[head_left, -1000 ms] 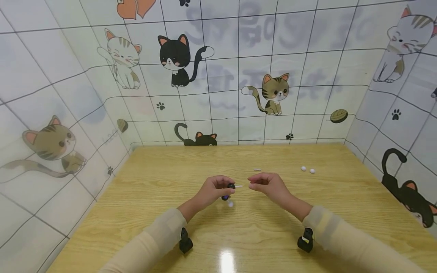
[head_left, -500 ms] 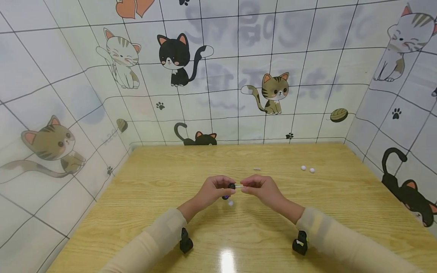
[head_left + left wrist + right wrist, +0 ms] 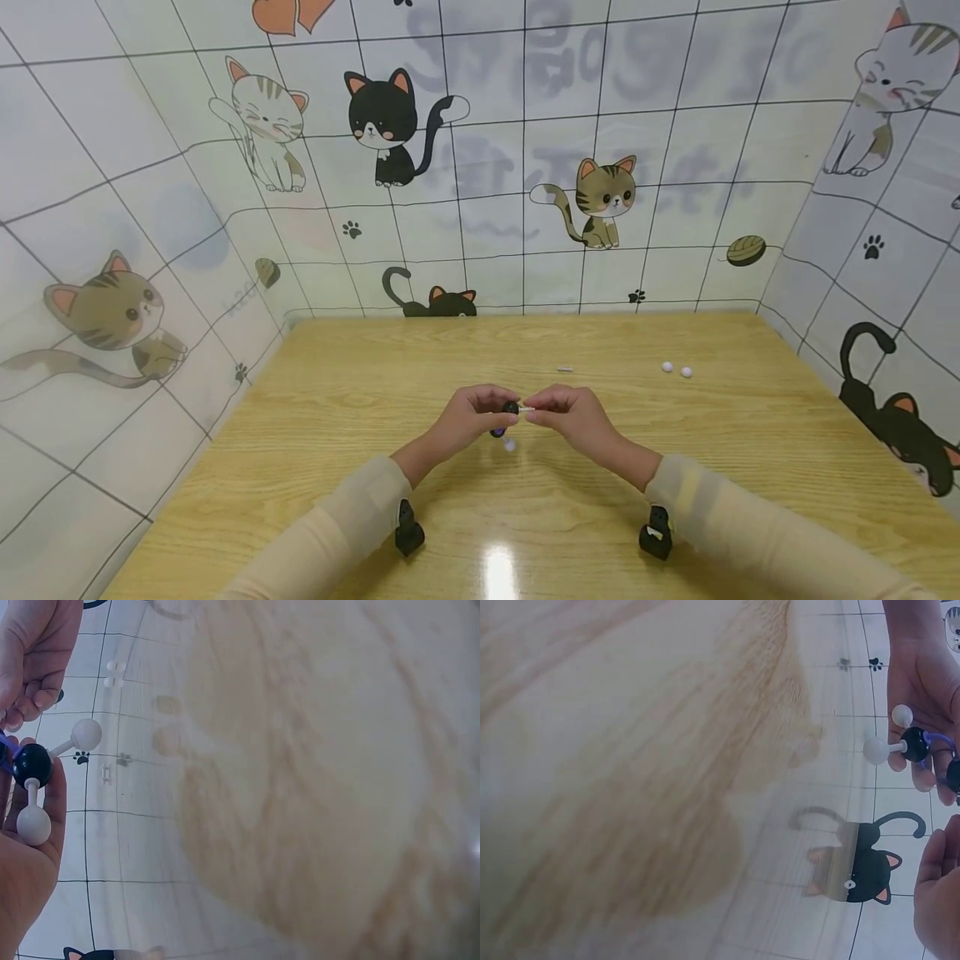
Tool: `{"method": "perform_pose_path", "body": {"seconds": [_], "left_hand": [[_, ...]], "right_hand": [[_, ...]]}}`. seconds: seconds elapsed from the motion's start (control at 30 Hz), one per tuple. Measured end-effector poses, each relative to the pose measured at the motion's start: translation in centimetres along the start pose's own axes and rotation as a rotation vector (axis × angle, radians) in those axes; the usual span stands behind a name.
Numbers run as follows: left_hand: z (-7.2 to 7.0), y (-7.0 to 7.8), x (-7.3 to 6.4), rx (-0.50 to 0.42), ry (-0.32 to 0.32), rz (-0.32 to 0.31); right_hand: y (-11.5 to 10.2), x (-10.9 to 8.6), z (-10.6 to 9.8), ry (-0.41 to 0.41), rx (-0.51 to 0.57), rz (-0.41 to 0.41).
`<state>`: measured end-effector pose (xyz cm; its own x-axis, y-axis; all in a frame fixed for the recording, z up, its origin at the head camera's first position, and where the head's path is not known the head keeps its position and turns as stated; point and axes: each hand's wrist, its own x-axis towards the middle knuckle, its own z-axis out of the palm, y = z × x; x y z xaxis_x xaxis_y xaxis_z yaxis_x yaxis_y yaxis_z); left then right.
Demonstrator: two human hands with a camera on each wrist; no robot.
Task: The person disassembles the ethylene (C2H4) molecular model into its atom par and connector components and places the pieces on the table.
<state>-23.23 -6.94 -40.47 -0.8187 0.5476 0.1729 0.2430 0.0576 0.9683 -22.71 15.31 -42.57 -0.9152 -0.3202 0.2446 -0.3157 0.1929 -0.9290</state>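
Note:
My left hand (image 3: 468, 421) holds a ball-and-stick molecular model between thumb and fingers. One black ball (image 3: 511, 407) shows at its fingertips, with a white connector peg (image 3: 527, 409) pointing right. The right hand (image 3: 581, 417) pinches that peg's free end. In the right wrist view, curved purple links (image 3: 937, 737) run from another black ball (image 3: 913, 744) toward the first. Two white balls on short white stems branch off it, a nearer white ball (image 3: 34, 825) and a farther white ball (image 3: 87, 734) in the left wrist view. Fingers partly hide the model.
Two loose white balls (image 3: 677, 370) lie at the back right of the wooden table (image 3: 360, 358). A small loose peg (image 3: 565, 369) lies beyond the hands. Walls covered in cat-print sheeting (image 3: 495, 225) stand at the back and both sides.
The right hand has moved left, from apart to the free end of the peg, and now pinches it. The left hand has stayed nearly still with the model.

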Motion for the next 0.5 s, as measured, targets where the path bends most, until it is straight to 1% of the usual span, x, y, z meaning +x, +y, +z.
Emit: {"method": "perform_pose_path", "body": {"seconds": [0.2, 0.3, 0.5], "left_hand": [[0.0, 0.2, -0.1, 0.023, 0.008, 0.019], [0.0, 0.1, 0.0, 0.025, 0.013, 0.023], [-0.4, -2.2, 0.7, 0.038, 0.026, 0.026]], "right_hand": [[-0.4, 0.1, 0.2, 0.022, -0.042, 0.000], [-0.6, 0.1, 0.3, 0.038, -0.072, -0.005], [-0.9, 0.1, 0.2, 0.050, -0.147, 0.006]]}}
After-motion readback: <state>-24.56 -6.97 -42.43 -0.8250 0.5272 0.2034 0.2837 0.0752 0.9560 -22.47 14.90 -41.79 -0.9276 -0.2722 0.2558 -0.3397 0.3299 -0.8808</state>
